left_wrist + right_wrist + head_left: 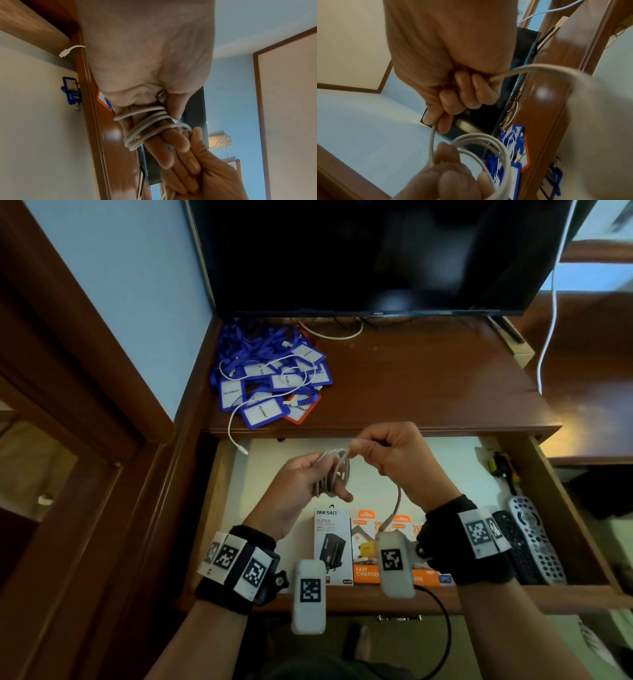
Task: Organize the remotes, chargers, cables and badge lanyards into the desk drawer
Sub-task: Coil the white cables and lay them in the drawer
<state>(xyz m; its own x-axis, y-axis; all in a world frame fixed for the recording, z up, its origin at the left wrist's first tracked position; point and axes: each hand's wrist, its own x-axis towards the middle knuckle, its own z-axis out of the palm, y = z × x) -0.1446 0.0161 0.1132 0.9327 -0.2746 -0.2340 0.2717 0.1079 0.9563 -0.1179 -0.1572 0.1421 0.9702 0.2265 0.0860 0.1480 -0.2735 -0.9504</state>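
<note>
Black wristbands [239, 568] both wrists, white square-code tags, white camera pods [308, 595], black cable [442, 625].

Glossy brown wood desk [428, 378]; smooth matt grey cable [334, 474].

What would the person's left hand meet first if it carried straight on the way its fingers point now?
Most likely the right hand, right ahead of the left hand, whose grip holds the coiled cable. In the left wrist view the fingers nearly touch, though depth is unclear. Beyond lies the desk edge.

"ONESAM SUPER" on black charger box [331, 546], "FAST CHARGE" on orange box [365, 556], "PELAWAT" on badges [260, 412]
</note>
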